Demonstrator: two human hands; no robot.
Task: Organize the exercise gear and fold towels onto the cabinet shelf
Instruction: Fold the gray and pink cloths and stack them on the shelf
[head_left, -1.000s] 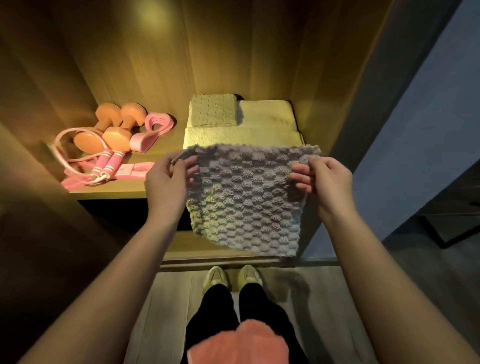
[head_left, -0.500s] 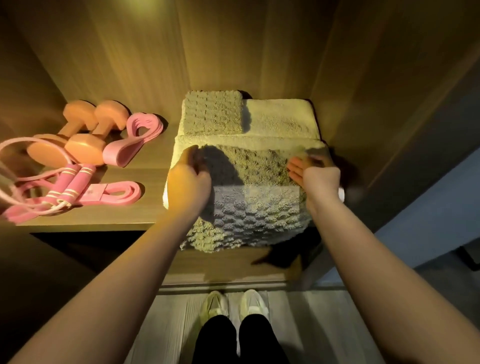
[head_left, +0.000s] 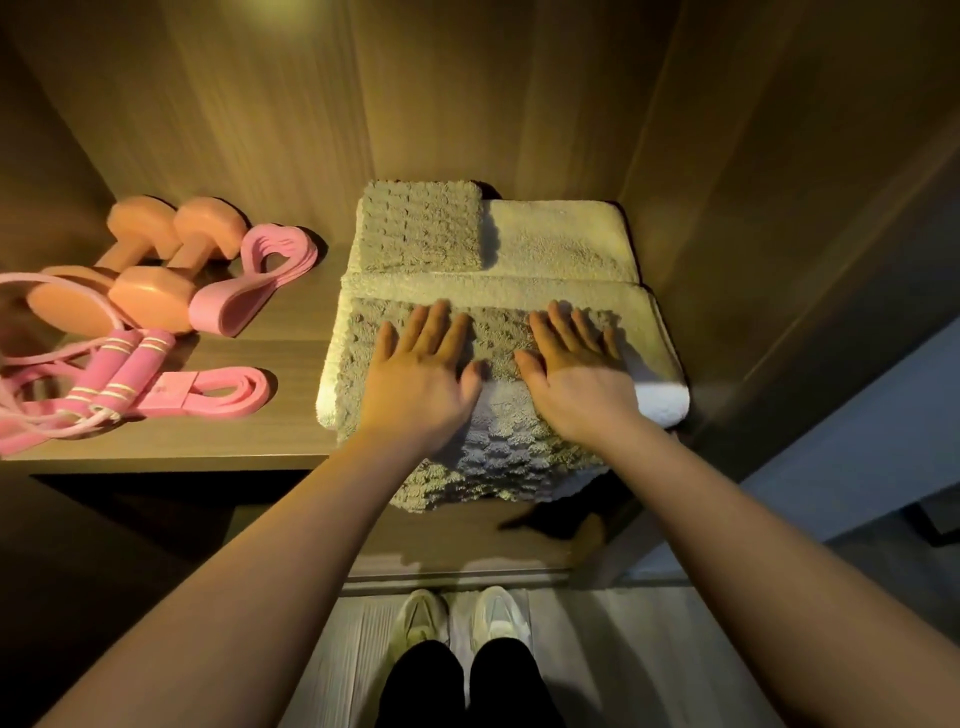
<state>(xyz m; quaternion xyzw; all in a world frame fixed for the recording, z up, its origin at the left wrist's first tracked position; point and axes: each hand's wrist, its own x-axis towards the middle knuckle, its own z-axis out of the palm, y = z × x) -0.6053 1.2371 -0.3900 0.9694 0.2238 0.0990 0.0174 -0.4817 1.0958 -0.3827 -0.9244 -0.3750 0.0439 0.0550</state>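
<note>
We press the grey towel (head_left: 498, 447) flat with left hand (head_left: 421, 379) and right hand (head_left: 576, 384), fingers straight, gripping nothing. It lies on the cream towel (head_left: 644, 332), front edge overhanging the shelf (head_left: 208, 441). Fold that overhang back squarely, we judge.

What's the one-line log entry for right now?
left hand: flat on grey towel | right hand: flat on same | grey towel: overhangs shelf edge

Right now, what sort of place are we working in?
Likely the inside of a home wardrobe or storage cabinet: wood-panelled walls enclose a lit shelf carrying folded towels and dumbbells.
</note>
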